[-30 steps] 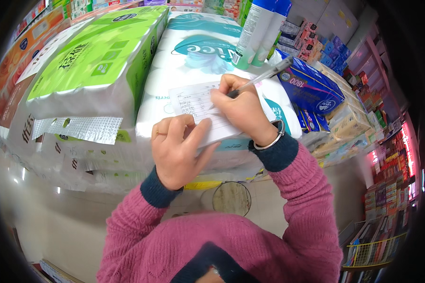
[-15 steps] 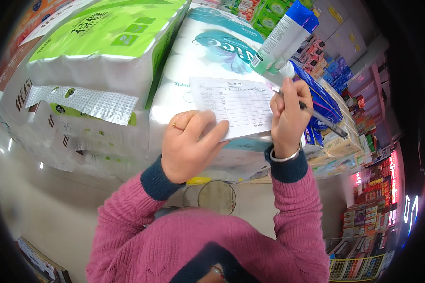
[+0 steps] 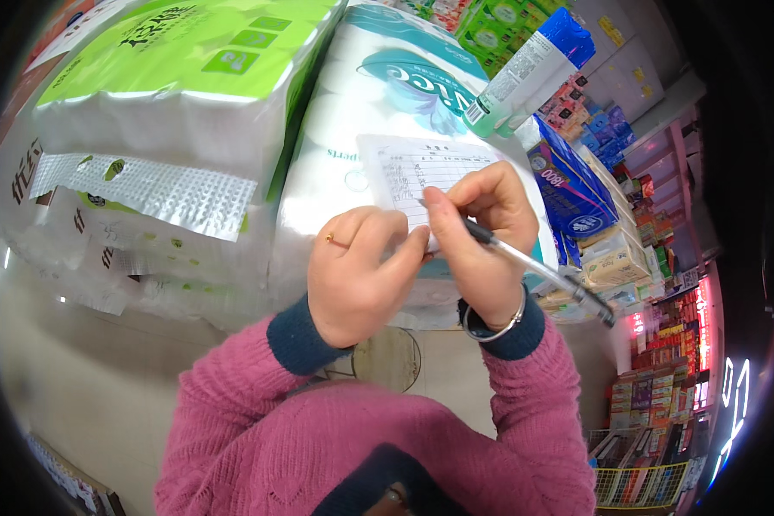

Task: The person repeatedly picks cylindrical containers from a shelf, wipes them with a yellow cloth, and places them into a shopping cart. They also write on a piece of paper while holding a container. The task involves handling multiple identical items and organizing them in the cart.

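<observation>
A white printed form (image 3: 460, 163), ruled in columns with handwriting at its left, lies on a white-and-teal pack of paper rolls (image 3: 327, 185). My left hand (image 3: 361, 275) is closed at the form's near edge, the thumb pressed along it and a ring on one finger. In the fingers of my right hand (image 3: 490, 236) is a black-and-clear pen (image 3: 546, 273). Its tip points at the handwritten rows, close to the paper, though contact cannot be made out. My right hand covers the form's lower right part.
Left of the form stands a larger green-and-white pack of rolls (image 3: 172, 64). A spray can with a blue cap (image 3: 533, 73) stands beyond the form. Blue tissue packs (image 3: 576, 185) sit to the right. Stocked shelves (image 3: 662, 378) and a yellow wire basket (image 3: 641, 486) are farther right.
My right hand has moved left and nearer across the form, bringing the pen tip from its upper right edge to the left rows. My left hand has shifted slightly right.
</observation>
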Action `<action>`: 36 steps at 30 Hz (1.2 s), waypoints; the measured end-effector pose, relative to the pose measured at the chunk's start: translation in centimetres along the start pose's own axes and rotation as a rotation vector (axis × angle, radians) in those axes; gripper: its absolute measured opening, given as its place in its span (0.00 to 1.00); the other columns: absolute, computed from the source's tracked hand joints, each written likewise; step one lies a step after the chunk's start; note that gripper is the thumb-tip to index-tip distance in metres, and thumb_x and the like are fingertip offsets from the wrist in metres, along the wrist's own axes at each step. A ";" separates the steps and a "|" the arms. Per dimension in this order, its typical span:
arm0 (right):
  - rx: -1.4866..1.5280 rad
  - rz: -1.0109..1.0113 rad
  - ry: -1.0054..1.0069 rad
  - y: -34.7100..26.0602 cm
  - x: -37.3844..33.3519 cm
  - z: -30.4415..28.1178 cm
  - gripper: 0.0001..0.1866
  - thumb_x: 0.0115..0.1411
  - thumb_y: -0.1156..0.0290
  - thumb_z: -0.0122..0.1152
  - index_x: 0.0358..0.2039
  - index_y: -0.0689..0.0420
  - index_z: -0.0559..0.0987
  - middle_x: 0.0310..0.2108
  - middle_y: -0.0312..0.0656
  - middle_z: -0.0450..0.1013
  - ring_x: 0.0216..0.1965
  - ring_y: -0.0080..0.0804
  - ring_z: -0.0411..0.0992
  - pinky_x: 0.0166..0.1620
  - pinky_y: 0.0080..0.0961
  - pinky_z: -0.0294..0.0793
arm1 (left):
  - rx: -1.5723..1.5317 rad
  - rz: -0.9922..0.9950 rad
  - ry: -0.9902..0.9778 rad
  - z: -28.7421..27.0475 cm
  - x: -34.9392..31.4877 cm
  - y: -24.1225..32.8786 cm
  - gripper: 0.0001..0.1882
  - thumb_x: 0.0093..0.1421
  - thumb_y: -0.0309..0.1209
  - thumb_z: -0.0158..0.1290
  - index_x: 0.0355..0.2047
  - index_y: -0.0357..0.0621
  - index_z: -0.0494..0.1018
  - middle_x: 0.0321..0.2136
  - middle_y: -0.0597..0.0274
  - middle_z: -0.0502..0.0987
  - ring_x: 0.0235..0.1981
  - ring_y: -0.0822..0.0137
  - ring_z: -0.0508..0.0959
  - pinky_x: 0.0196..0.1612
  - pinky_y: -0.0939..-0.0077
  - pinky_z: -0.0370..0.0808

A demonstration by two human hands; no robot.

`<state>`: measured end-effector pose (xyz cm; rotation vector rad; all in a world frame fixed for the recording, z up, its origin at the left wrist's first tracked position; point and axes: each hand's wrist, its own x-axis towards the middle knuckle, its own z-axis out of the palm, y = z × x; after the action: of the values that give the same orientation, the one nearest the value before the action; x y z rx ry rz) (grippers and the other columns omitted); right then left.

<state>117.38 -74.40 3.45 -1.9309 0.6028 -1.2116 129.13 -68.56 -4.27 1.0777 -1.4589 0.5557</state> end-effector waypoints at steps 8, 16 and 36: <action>-0.274 -0.161 -0.129 1.0 1.0 1.3 0.13 0.56 0.75 0.68 0.25 0.58 0.70 0.17 0.36 0.68 0.18 0.19 0.64 0.23 0.20 0.65 | -0.008 0.052 0.023 -0.1 -0.1 -0.4 0.18 0.36 0.23 0.57 0.33 0.38 0.78 0.34 0.59 0.73 0.29 0.60 0.73 0.32 0.67 0.71; -0.194 -0.069 -0.132 1.5 0.9 1.5 0.12 0.58 0.76 0.66 0.25 0.58 0.69 0.18 0.33 0.67 0.20 0.14 0.63 0.23 0.17 0.63 | -0.043 0.027 -0.024 -0.3 -0.7 -0.6 0.17 0.39 0.22 0.64 0.33 0.42 0.79 0.36 0.60 0.75 0.35 0.59 0.75 0.38 0.66 0.72; -0.045 0.121 -0.128 1.4 3.3 -0.2 0.16 0.57 0.74 0.68 0.19 0.57 0.69 0.19 0.29 0.68 0.24 0.11 0.61 0.26 0.15 0.61 | -0.049 0.082 0.004 -0.3 -0.2 -0.7 0.18 0.40 0.23 0.64 0.35 0.35 0.78 0.33 0.59 0.73 0.30 0.61 0.76 0.32 0.68 0.74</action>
<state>118.66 -77.68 4.14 -1.9624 0.6737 -0.9993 129.87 -68.58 -4.56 0.9818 -1.5103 0.5770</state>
